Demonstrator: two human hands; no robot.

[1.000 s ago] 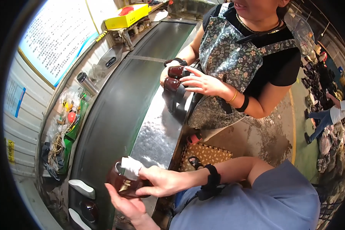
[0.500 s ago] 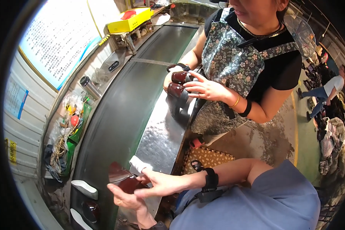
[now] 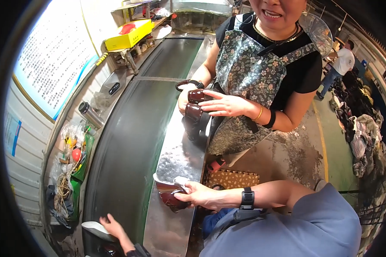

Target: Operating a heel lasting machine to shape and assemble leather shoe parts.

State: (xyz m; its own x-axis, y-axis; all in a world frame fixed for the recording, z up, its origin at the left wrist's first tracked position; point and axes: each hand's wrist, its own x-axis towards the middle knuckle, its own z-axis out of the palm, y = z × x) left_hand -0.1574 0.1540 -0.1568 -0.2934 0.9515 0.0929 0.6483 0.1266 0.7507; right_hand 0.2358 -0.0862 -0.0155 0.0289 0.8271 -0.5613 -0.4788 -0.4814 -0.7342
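My right hand grips a glossy dark red shoe with a pale rim, above the metal ledge. Something white and crumpled shows at its fingertips; I cannot tell what it is. At the lower left, my left hand reaches over the belt with its fingers apart. It is beside the end of a white, curved, sole-shaped piece; whether they touch is unclear. A dark glossy shoe lies just below, partly hidden by my left forearm. Across from me, a co-worker's hands hold dark red glossy shoes.
A black conveyor belt runs along a shiny metal ledge. On the left shelf are a steel flask and a bag of odds and ends. A yellow box sits farther back. Piled goods lie at the right.
My left hand has left the red shoe and moved left to the white piece. My right hand has carried the shoe rightward over the ledge. The co-worker still holds the shoes.
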